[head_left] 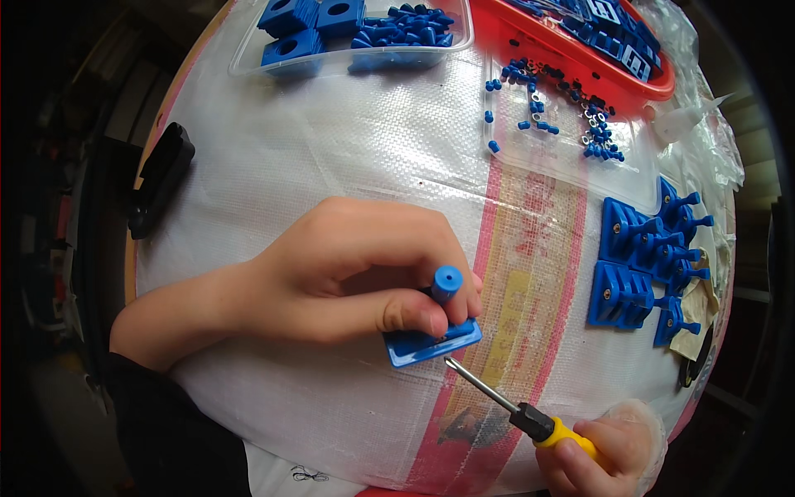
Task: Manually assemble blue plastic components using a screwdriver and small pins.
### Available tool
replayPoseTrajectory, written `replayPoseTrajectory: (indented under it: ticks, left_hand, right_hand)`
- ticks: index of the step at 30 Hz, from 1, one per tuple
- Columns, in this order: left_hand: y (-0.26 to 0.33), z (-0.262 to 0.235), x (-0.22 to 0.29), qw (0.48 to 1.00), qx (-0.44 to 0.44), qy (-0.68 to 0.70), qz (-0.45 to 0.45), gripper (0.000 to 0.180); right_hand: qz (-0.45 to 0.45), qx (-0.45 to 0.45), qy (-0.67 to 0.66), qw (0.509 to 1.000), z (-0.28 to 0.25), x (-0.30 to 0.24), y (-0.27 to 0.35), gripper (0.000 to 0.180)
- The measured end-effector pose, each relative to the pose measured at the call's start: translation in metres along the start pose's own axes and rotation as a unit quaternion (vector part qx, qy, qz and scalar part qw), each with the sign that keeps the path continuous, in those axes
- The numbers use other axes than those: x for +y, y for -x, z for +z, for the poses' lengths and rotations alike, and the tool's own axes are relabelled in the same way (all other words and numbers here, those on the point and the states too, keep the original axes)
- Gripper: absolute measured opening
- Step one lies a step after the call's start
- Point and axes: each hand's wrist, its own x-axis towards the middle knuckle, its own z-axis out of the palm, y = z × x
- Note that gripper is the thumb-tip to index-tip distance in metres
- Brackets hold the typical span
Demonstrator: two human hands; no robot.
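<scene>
At the far left, a black case-like object point(161, 178) is seen on the table's edge. In the clear plastic tub point(248, 51), cut off by the upper edge, square blue blocks point(290, 48) with round holes are stacked beside a heap of blue tapered pieces point(406, 27). By the left hand point(331, 248), a blue plate with a post point(428, 346) is gripped over the woven sheet point(273, 149), thumb and fingers closed on it; the plate is partly hidden by them. The tip of a screwdriver point(493, 391) is pointed just beside the plate; whether contact is made cannot be told. In the clear shallow tray point(542, 156), small blue pegs and pale rings are scattered, and the red tray point(665, 85) is filled with blue parts. The screwdriver's yellow handle is held in the curled fingers of the right hand point(614, 447). Farther right, blue bracket assemblies point(629, 290) are grouped near a nozzle bottle point(677, 124) and crumpled clear plastic point(716, 149); a black item there is half hidden.
</scene>
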Motion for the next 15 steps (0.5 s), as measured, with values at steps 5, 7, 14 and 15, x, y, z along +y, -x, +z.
replayPoseTrajectory:
  ticks: [5,7,14,15]
  left_hand:
    - [0.0002,0.0040,-0.0059,0.997,0.040,0.068,0.014,0.020]
    - [0.0008,0.0038,-0.0029,0.995,0.037,0.090,-0.010,0.018]
    - [0.0027,0.0015,0.0000,0.994,0.020,0.095,-0.042,0.018]
    - [0.0032,0.0007,0.0002,0.996,0.018,0.083,-0.041,0.019]
  right_hand:
    - [0.026,0.008,-0.014,1.000,0.0004,-0.0010,0.0016,0.040]
    - [-0.008,-0.015,0.011,1.000,-0.0009,0.0008,0.0030,0.039]
    - [-0.006,-0.010,0.013,1.000,0.0010,-0.0007,0.0042,0.023]
    - [0.018,0.002,-0.009,1.000,0.0017,-0.0015,0.0041,0.022]
